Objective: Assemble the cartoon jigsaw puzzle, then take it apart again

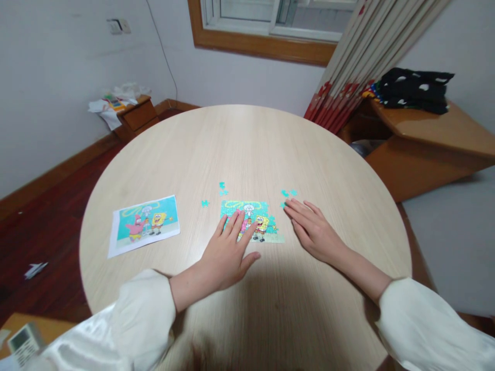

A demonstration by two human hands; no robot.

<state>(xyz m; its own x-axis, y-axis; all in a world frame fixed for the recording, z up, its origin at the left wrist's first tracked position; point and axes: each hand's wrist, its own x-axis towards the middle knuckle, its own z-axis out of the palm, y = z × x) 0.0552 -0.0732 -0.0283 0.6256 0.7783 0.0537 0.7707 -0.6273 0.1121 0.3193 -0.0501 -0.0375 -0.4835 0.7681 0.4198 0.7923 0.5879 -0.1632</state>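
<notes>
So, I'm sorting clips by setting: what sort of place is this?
Probably a room in a home, judging by the long curtain, the small drawer cabinet and the round table.

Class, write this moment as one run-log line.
left hand: spread over partly assembled jigsaw | right hand: beside loose pieces | printed picture: on table, left of jigsaw

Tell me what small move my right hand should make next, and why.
Perhaps slide that loose turquoise piece toward the upper right of the puzzle: that area looks unfilled, your right hand is close to the piece, and your left hand lies over the puzzle.
</notes>
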